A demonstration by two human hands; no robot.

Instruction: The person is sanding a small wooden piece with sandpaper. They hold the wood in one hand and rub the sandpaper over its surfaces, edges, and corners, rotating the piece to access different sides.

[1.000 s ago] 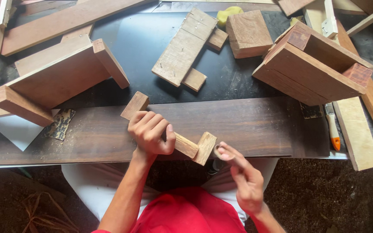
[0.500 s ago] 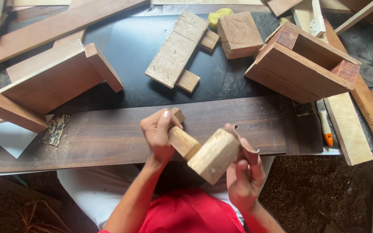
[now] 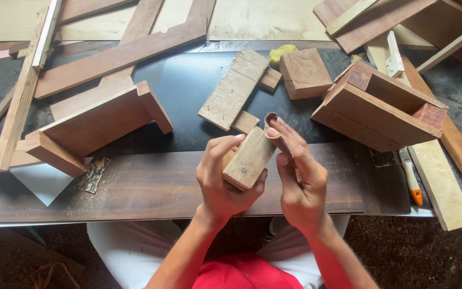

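Note:
My left hand (image 3: 221, 179) grips a small wooden piece (image 3: 248, 158) made of joined blocks, held upright above the dark wooden board (image 3: 135, 184) at the bench's front edge. A block end with a nail head faces me. My right hand (image 3: 298, 179) presses a curled strip of sandpaper (image 3: 271, 122) against the right side of that piece, fingers stretched along it. Both hands are close together in the middle of the view.
A wooden bracket assembly (image 3: 97, 126) lies at left, an open wooden box frame (image 3: 380, 107) at right. A flat plank (image 3: 233, 88), a square block (image 3: 305, 72) and a yellow sponge (image 3: 282, 52) lie behind. An orange-handled brush (image 3: 412, 182) and a worn sandpaper scrap (image 3: 93, 174) rest on the bench.
The left hand lifted the wooden piece off the board and turned it upright. The right hand came up from the bench edge and now lays sandpaper against its side.

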